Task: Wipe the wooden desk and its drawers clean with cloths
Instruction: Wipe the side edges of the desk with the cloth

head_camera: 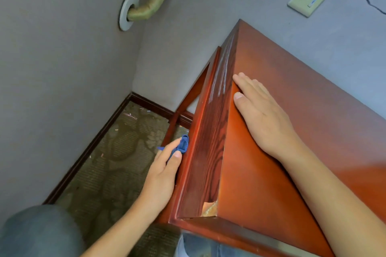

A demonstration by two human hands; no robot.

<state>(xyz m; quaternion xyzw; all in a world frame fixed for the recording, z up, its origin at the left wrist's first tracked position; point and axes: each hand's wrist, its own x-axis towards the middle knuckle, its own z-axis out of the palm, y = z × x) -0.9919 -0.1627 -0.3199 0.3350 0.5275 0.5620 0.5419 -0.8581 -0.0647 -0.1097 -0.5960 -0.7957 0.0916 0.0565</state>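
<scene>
Left hand (165, 170) pinches blue cloth (181, 146) against desk (313, 110) side; right hand (265, 117) lies flat on top.

The shiny red-brown wooden desk (309, 98) fills the right side, and its top runs from near to far along the grey wall. A flat right hand (265, 117) rests straight on the top, close to the left edge. The desk's left side has dark wavy wood lines, and its near corner is chipped (pale stuff shows there). Down on the left lies the brown patterned carpet floor (117, 158), with small bits of litter scattered on it. A thin desk leg (174, 126) stands on that floor, far back.
</scene>
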